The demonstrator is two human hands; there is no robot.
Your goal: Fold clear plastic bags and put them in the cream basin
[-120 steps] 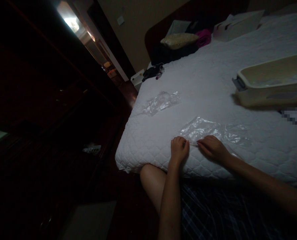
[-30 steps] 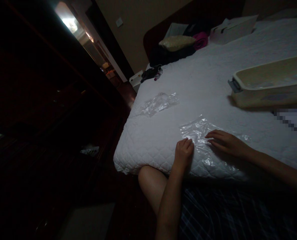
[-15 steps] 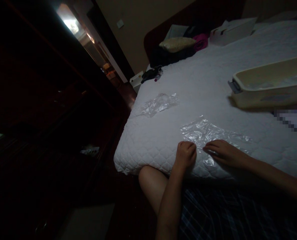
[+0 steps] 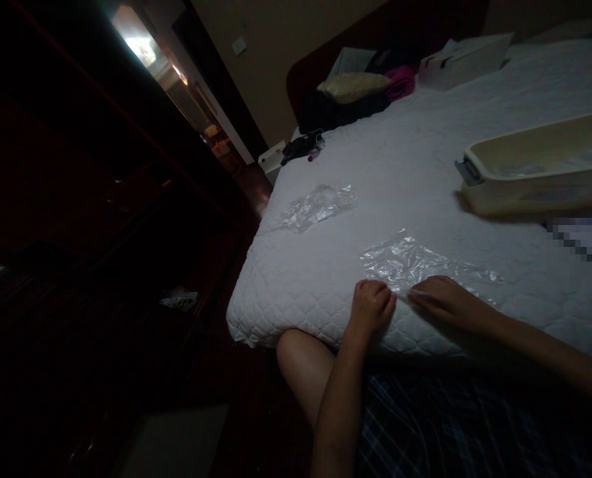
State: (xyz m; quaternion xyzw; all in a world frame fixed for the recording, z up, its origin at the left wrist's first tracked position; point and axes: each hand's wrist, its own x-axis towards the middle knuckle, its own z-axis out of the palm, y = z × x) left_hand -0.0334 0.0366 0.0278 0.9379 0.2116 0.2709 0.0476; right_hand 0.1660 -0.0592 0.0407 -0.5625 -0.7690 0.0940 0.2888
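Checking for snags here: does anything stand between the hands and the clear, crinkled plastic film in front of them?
Nothing visible does: the left hand and right hand are both at the near edge of the clear, crinkled plastic film. The long, cream plastic bin sits apart, farther right.

Doorway (image 4: 141, 50): brightest spot, white glare blown out, warmer streaks below.
Floor (image 4: 260, 199): one weak gleam just by the doorway.
Cabinet (image 4: 141, 186): near black, a few pinprick glints, detail mostly lost.
Bed (image 4: 395, 159): dim grey-white, quilting clearest at the near edge, soft farther back.
Bag (image 4: 400, 257): small white glints along the creases.
Far bag (image 4: 318, 207): similar glints, fainter.
Bin (image 4: 515, 197): dark shadow along its base.
Left hand (image 4: 373, 304), right hand (image 4: 438, 297): underlit, finger edges slightly soft.
Shorts (image 4: 415, 418): almost black, plaid barely readable.
Patch (image 4: 585, 238): coarse pixel blocks.
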